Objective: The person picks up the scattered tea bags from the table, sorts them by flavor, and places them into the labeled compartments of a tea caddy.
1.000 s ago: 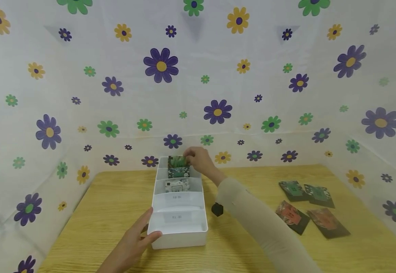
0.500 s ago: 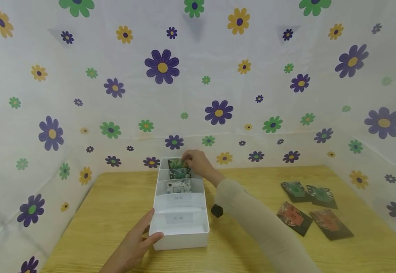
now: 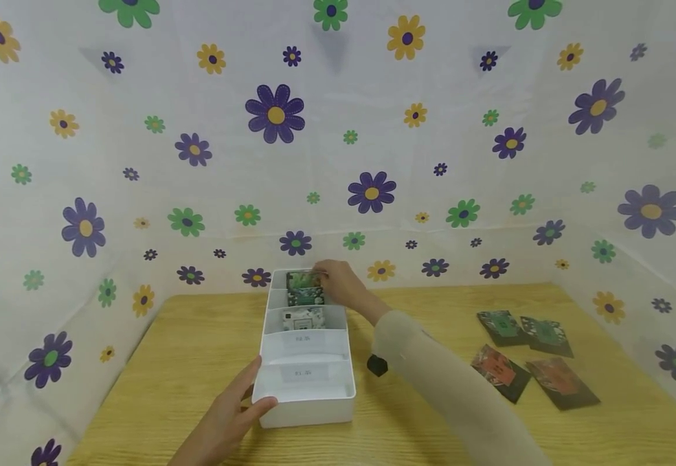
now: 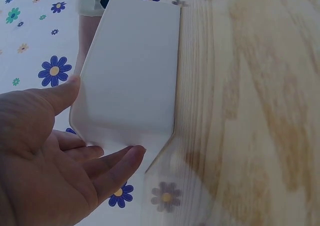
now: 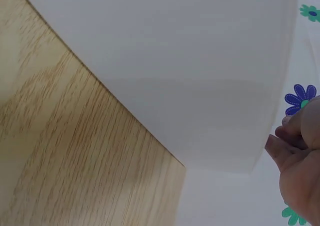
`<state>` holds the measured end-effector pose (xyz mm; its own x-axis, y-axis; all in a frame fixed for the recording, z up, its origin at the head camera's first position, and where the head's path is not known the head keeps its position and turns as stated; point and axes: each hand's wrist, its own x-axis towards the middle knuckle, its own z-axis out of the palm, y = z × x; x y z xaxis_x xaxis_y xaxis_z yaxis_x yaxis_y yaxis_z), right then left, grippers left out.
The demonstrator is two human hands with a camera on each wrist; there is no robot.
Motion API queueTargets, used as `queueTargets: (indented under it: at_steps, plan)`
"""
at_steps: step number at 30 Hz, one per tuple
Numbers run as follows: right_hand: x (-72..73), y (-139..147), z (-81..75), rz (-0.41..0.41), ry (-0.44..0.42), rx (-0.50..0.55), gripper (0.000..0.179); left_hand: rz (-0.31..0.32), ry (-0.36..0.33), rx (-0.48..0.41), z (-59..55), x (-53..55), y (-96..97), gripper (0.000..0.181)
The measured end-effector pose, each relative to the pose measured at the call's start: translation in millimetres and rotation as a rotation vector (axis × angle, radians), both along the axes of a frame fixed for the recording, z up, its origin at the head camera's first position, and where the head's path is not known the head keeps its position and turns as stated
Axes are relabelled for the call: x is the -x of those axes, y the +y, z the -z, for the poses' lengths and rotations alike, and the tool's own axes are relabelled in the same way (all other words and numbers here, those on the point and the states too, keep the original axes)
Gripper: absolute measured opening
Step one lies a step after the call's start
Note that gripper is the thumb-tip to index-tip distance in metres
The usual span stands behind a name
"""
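A long white divided box [image 3: 305,409] stands on the table in the head view. My left hand [image 3: 224,408] holds its near left corner, thumb along the front rim and fingers on the side wall. In the left wrist view the left hand [image 4: 65,141] bends around the box's white wall [image 4: 132,61]. My right hand [image 3: 340,281] is at the far right rim, fingertips beside a green-printed sachet [image 3: 300,279] standing in the rearmost compartment. The right wrist view shows the right hand [image 5: 300,161] with bent fingers at the rim; whether they pinch the sachet, I cannot tell.
Another green sachet [image 3: 305,298] and a pale one [image 3: 304,318] stand in the box's middle compartments. Green [image 3: 502,327] and red [image 3: 501,373] sachets lie on the table [image 3: 431,421] at right. A black hexagonal object [image 3: 377,365] is near my right sleeve.
The green-printed sachet has sunk lower into the rearmost compartment. My right hand has come down and shifted slightly right, to the sachet's edge. The left hand keeps its place on the box.
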<state>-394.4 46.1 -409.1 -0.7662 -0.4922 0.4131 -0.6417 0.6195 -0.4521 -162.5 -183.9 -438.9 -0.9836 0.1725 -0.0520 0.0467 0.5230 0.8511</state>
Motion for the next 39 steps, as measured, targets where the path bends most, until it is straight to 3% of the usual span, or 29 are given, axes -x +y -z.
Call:
queueTargets:
  at_steps: [5, 12, 26, 39]
  plan:
    - [-3.3, 13, -0.7, 0.0, -0.016, 0.06, 0.029, 0.011, 0.007, -0.012, 1.4, 0.0, -0.3, 0.083]
    - [-16.6, 37, -12.2, 0.005, -0.099, 0.159, 0.036, 0.015, 0.015, 0.009, -0.7, -0.5, -0.2, 0.084]
    - [-43.4, 101, -35.9, 0.057, -0.139, 0.175, 0.043, -0.006, -0.05, 0.038, -0.5, 2.4, 3.4, 0.088]
    - [-65.1, 177, -51.1, 0.113, -0.251, 0.242, 0.048, 0.028, -0.035, 0.038, -0.3, 2.3, 2.3, 0.086]
